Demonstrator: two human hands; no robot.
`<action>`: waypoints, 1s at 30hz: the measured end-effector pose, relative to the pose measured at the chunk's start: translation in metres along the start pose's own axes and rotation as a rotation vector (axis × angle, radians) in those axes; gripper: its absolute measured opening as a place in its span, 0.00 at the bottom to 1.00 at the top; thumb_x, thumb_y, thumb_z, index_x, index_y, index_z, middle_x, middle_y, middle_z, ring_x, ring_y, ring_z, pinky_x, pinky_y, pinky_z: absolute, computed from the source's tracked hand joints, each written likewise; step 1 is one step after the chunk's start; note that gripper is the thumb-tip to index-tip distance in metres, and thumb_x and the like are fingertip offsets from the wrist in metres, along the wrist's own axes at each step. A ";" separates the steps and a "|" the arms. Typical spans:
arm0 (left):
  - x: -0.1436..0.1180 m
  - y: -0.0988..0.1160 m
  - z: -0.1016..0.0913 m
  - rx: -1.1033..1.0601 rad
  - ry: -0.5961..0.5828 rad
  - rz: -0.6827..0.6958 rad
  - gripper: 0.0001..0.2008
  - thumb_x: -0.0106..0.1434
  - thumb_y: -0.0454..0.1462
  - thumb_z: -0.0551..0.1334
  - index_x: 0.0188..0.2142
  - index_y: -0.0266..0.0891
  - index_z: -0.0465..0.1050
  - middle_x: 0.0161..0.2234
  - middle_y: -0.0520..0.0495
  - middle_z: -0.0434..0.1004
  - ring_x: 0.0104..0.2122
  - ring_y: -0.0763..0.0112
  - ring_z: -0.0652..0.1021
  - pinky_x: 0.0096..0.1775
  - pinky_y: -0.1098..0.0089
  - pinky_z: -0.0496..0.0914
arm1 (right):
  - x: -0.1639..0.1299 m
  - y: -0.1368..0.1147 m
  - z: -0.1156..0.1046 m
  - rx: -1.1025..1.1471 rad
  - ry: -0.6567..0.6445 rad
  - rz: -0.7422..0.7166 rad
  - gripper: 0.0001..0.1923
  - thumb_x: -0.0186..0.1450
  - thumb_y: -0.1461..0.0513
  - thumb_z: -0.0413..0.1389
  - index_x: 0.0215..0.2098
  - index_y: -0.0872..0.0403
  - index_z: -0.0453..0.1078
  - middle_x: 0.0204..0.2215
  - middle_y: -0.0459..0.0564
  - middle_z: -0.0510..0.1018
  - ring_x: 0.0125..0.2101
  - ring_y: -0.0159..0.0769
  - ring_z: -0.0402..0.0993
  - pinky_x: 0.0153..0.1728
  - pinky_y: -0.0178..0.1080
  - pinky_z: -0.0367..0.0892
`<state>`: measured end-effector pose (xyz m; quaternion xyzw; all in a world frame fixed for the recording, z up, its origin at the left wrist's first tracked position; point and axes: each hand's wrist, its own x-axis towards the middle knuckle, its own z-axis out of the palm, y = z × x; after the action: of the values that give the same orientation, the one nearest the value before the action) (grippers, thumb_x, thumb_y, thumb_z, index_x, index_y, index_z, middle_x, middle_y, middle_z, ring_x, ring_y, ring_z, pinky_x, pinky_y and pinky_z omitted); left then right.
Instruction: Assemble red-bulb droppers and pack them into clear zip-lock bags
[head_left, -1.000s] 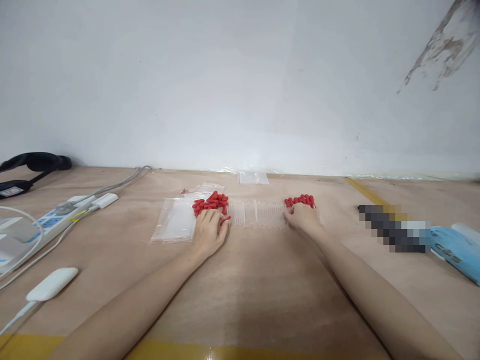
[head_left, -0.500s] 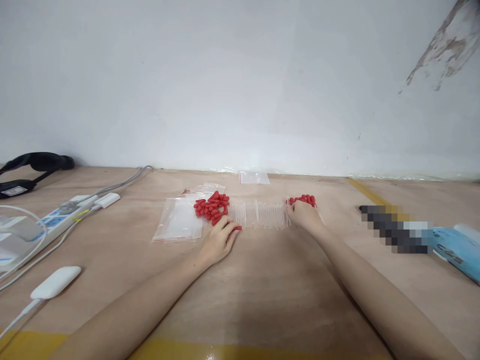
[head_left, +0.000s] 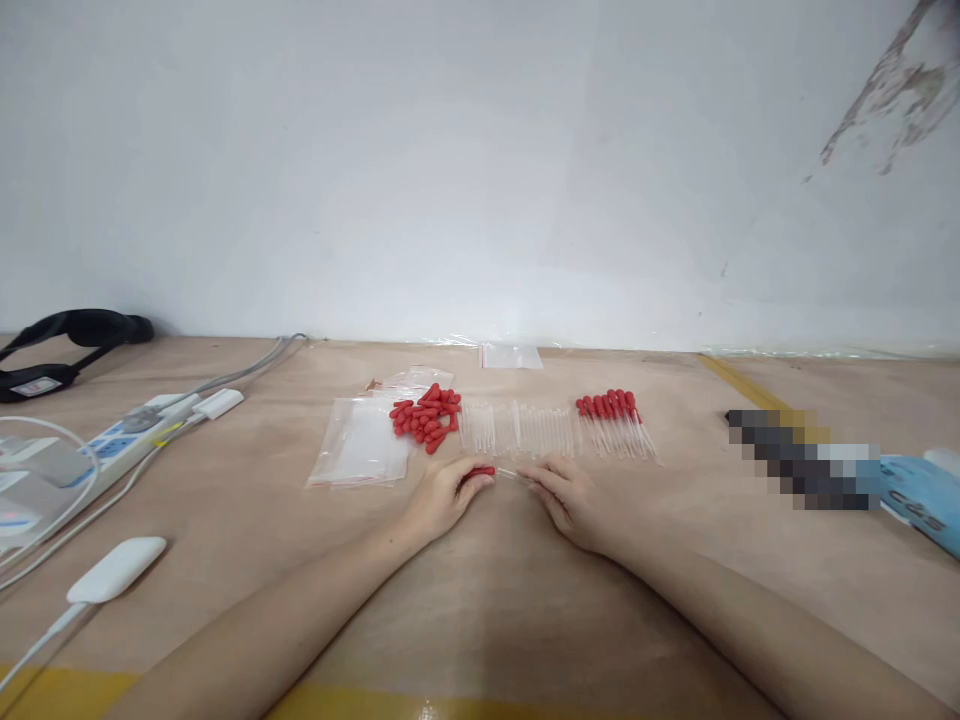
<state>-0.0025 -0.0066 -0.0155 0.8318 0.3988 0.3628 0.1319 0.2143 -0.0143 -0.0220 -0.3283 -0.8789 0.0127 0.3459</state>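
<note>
My left hand [head_left: 450, 492] pinches a red rubber dropper bulb [head_left: 481, 471], its end facing right. Opposite it, my right hand [head_left: 566, 500] holds a clear dropper tube [head_left: 510, 474] between the fingers. Tube and bulb lie end to end, very close; I cannot tell whether they touch. Behind my hands runs a row of clear tubes [head_left: 517, 430]. Loose red bulbs [head_left: 427, 415] are heaped at the row's left end. To its right lie several droppers [head_left: 609, 405], red bulbs fitted on clear tubes, side by side.
Clear zip bags [head_left: 360, 445] lie left of the bulbs, and another small bag [head_left: 511, 357] is by the wall. A power strip [head_left: 112, 445] with cables and a white device [head_left: 116, 570] are at left. A blue packet [head_left: 919, 500] sits at right beside a pixelated dark object.
My right hand has come left and nearer from the row's right end, bringing a clear tube. My left hand, with the bulb, has shifted slightly right and nearer.
</note>
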 end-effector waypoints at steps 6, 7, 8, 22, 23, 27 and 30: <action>-0.001 0.000 -0.002 -0.002 -0.004 0.015 0.07 0.62 0.37 0.55 0.38 0.40 0.71 0.32 0.51 0.76 0.30 0.73 0.74 0.33 0.73 0.67 | 0.002 0.001 0.000 -0.055 -0.065 0.020 0.13 0.65 0.64 0.43 0.43 0.54 0.66 0.35 0.51 0.73 0.33 0.34 0.67 0.36 0.39 0.62; -0.001 0.000 -0.002 0.006 -0.004 0.020 0.07 0.62 0.37 0.55 0.38 0.40 0.71 0.32 0.50 0.76 0.31 0.72 0.74 0.34 0.73 0.67 | 0.003 -0.001 -0.001 -0.057 -0.071 0.021 0.13 0.65 0.64 0.43 0.43 0.54 0.66 0.35 0.51 0.73 0.33 0.34 0.67 0.36 0.39 0.61; -0.001 0.001 -0.003 0.010 0.000 0.023 0.07 0.62 0.37 0.55 0.37 0.39 0.71 0.32 0.50 0.76 0.32 0.71 0.74 0.34 0.72 0.67 | 0.003 -0.002 -0.002 -0.058 -0.074 0.024 0.12 0.65 0.64 0.44 0.43 0.54 0.66 0.35 0.51 0.73 0.33 0.33 0.67 0.36 0.38 0.61; -0.002 0.005 -0.001 -0.090 -0.093 -0.039 0.07 0.61 0.36 0.55 0.34 0.37 0.71 0.30 0.49 0.74 0.31 0.71 0.72 0.34 0.72 0.66 | 0.006 0.004 -0.003 -0.180 -0.066 -0.098 0.12 0.63 0.66 0.46 0.38 0.51 0.70 0.29 0.46 0.73 0.26 0.28 0.63 0.34 0.38 0.49; -0.001 0.005 -0.001 -0.064 -0.095 -0.024 0.07 0.61 0.36 0.55 0.33 0.37 0.71 0.29 0.49 0.74 0.30 0.71 0.72 0.33 0.72 0.66 | 0.006 0.005 -0.003 -0.209 -0.060 -0.116 0.12 0.62 0.67 0.46 0.38 0.51 0.70 0.29 0.46 0.73 0.25 0.27 0.63 0.33 0.38 0.49; 0.002 0.004 0.000 0.005 -0.084 0.079 0.06 0.61 0.35 0.55 0.33 0.37 0.71 0.28 0.49 0.74 0.30 0.71 0.71 0.33 0.71 0.65 | 0.008 0.005 0.000 -0.274 -0.017 -0.148 0.13 0.61 0.69 0.46 0.37 0.51 0.70 0.28 0.46 0.73 0.24 0.27 0.61 0.33 0.38 0.46; 0.001 0.002 0.001 0.018 -0.080 0.135 0.07 0.62 0.36 0.54 0.35 0.37 0.70 0.29 0.48 0.73 0.31 0.70 0.71 0.34 0.70 0.65 | 0.011 0.001 0.000 -0.253 -0.022 -0.098 0.10 0.62 0.66 0.46 0.36 0.53 0.70 0.27 0.46 0.73 0.25 0.28 0.62 0.32 0.37 0.45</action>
<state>0.0001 -0.0071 -0.0149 0.8718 0.3397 0.3335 0.1154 0.2087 -0.0075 -0.0161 -0.3261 -0.8920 -0.1116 0.2923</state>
